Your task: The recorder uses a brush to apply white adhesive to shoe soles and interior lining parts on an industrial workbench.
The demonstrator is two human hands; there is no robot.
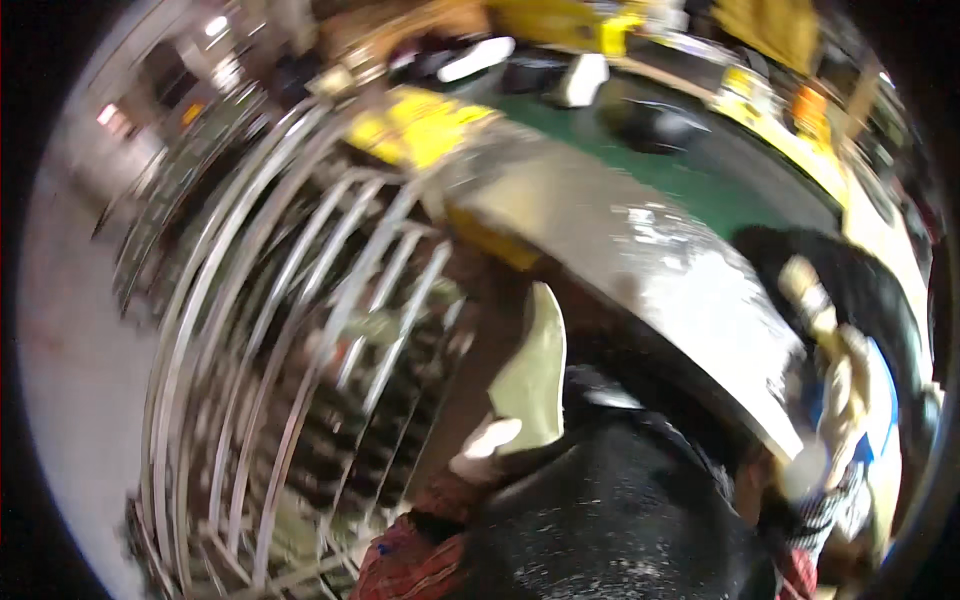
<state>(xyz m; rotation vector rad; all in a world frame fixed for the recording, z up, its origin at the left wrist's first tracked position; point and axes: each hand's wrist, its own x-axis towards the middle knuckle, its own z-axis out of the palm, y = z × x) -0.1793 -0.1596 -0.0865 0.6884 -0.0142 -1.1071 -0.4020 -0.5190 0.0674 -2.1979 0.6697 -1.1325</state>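
My left hand [482, 450] is low in the middle, with a pale covering on its fingers. It is closed on the lower end of a cream, sole-shaped piece [537, 370], which stands upright beside the black apron [620, 510]. At the right, my right hand [848, 390] is in a pale glove and smeared by motion. A striped cuff and a red plaid sleeve show below it. A blurred, pale brownish thing [805, 285] lies just beyond its fingers; whether the hand holds it I cannot tell. A whitish round thing [803, 472] is next to that wrist.
Left stands a metal rack [270, 330] of curved bars. A shiny metal-topped bench [640, 260] with a green surface [590, 140] runs across to the right. White pieces [583, 80], dark objects [655, 120] and an orange container [810, 110] lie beyond. A yellow sheet [420, 125] covers the bench's end.
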